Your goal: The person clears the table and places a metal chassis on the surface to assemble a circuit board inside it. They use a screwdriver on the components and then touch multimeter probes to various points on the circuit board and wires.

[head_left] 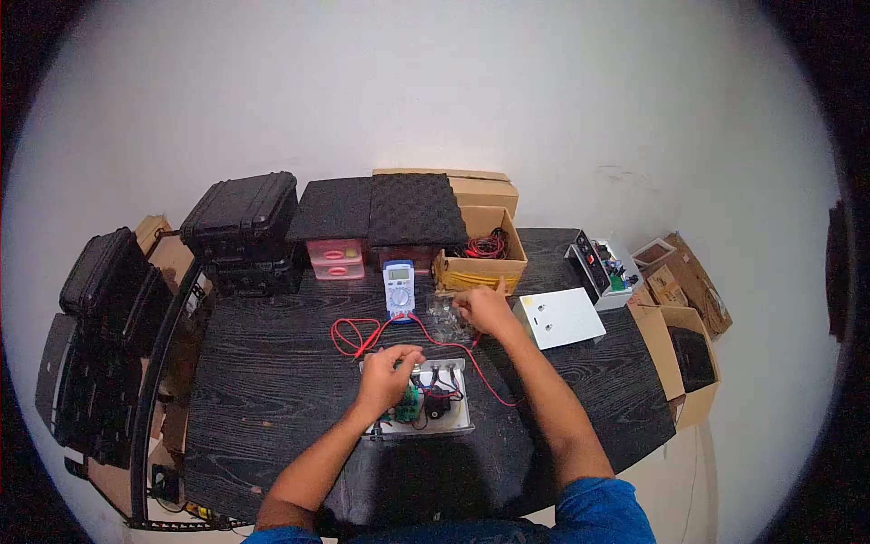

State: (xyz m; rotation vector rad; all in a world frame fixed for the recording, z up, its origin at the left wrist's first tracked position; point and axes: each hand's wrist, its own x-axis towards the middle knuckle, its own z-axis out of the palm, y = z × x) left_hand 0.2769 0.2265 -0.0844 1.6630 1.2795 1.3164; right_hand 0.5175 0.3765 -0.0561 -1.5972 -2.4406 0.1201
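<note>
Open enclosure (pixel 451 430) on black table (pixel 272 381), your left hand (pixel 388 376) over it, right hand (pixel 483 310) at clear parts container (pixel 441 319). Fingers of both curled; can't tell grip. Red lead (pixel 444 344) near right forearm (pixel 546 385) could snag, dragging multimeter (pixel 399 292).

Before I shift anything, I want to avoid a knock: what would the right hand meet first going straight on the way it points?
The right hand would likely meet the clear plastic packaging first; if passing above that, the multimeter. Height is unclear.
</note>
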